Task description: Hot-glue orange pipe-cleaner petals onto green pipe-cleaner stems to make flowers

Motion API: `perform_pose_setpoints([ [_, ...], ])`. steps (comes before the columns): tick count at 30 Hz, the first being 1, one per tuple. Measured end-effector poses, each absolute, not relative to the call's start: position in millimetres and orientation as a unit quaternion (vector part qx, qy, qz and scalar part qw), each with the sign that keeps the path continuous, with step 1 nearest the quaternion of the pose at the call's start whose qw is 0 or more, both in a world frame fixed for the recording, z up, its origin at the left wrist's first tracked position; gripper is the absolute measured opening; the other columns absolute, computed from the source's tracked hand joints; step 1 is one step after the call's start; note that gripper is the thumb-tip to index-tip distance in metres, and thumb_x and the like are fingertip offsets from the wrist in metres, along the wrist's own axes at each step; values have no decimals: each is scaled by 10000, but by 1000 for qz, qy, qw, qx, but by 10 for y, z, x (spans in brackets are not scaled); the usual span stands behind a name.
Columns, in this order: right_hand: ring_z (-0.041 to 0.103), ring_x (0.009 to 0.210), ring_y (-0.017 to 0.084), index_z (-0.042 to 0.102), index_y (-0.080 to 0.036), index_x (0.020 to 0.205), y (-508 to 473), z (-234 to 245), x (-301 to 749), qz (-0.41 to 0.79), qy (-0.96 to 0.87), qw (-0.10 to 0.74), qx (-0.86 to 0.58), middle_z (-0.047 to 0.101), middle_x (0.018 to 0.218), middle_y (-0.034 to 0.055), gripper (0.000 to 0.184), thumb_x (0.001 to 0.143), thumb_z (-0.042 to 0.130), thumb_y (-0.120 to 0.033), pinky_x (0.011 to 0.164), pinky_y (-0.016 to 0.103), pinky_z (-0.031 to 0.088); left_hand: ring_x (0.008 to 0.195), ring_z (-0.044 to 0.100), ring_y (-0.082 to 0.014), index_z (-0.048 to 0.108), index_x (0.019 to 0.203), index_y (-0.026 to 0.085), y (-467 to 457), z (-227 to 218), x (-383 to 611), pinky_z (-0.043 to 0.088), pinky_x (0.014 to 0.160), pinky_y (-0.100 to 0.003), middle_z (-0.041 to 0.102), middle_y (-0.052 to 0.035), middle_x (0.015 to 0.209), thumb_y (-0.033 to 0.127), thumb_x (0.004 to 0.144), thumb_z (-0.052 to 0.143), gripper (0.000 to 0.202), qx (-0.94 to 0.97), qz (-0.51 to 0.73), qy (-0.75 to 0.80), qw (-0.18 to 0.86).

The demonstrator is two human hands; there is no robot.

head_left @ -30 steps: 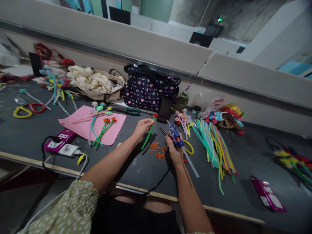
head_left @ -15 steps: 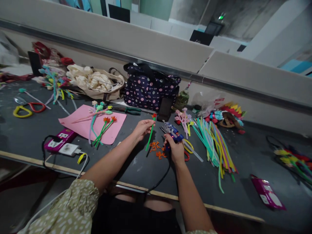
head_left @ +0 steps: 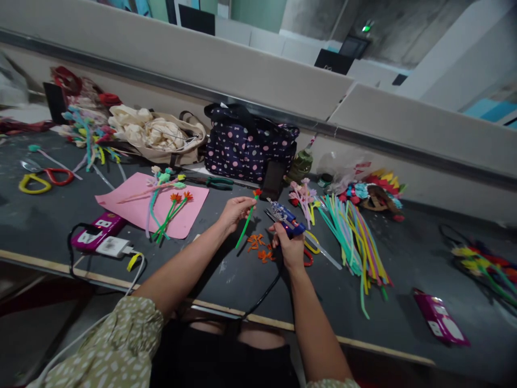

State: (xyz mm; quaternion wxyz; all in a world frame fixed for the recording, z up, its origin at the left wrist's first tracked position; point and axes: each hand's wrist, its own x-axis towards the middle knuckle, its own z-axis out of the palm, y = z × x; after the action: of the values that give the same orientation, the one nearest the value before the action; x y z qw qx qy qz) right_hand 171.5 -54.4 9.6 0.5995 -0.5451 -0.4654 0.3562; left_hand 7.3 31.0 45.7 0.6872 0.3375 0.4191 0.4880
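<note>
My left hand (head_left: pixel 233 211) pinches a green pipe-cleaner stem (head_left: pixel 244 226) tipped with a small orange flower (head_left: pixel 257 192), held slanted above the dark table (head_left: pixel 48 221). My right hand (head_left: pixel 290 247) grips a blue hot glue gun (head_left: pixel 286 217), its nozzle pointing left toward the flower; a black cord (head_left: pixel 264 293) runs from it off the front edge. Small orange petal pieces (head_left: pixel 259 248) lie on the table between my hands.
A fan of coloured pipe cleaners (head_left: pixel 355 237) and scissors (head_left: pixel 313 249) lie right of my hands. A pink sheet (head_left: pixel 133 207) with finished flowers, a power strip (head_left: pixel 97 237), a dotted bag (head_left: pixel 248 145), a cloth bag (head_left: pixel 155 134) and pliers (head_left: pixel 220 184) sit left and behind.
My right hand has tilted the glue gun and drawn it slightly nearer the flower. The left hand has kept the stem almost in place.
</note>
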Motion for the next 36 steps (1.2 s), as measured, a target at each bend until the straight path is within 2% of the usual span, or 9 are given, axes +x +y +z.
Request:
perform_pose_setpoints([
  [6,517,386,124,685,-189,722,-569,177,1691,350,-483,564,-571,609,509,-9,371,813,671,-549,436,264,442,434,442,-47,700,673,127,337,363,100,277,427,-169,579,17,507,294,536,865,272,353,483,406,691],
  [10,498,374,118,684,-188,714,-572,182,1686,351,-479,557,-580,552,454,-32,390,813,666,-565,438,254,433,414,402,-35,698,650,128,345,309,114,255,429,-177,566,24,502,291,550,846,242,368,473,406,690],
  [19,460,350,116,658,-191,685,-569,193,1669,356,-475,562,-576,514,428,-42,399,798,672,-574,409,264,414,457,475,-55,703,646,128,332,314,124,285,448,-181,590,6,521,260,554,837,209,374,460,401,699],
  [36,477,359,116,604,-207,681,-542,144,1682,347,-474,565,-579,629,570,4,402,792,673,-587,380,274,423,452,471,-51,707,666,132,336,296,120,280,435,-174,618,-8,546,280,552,853,238,379,459,389,703],
])
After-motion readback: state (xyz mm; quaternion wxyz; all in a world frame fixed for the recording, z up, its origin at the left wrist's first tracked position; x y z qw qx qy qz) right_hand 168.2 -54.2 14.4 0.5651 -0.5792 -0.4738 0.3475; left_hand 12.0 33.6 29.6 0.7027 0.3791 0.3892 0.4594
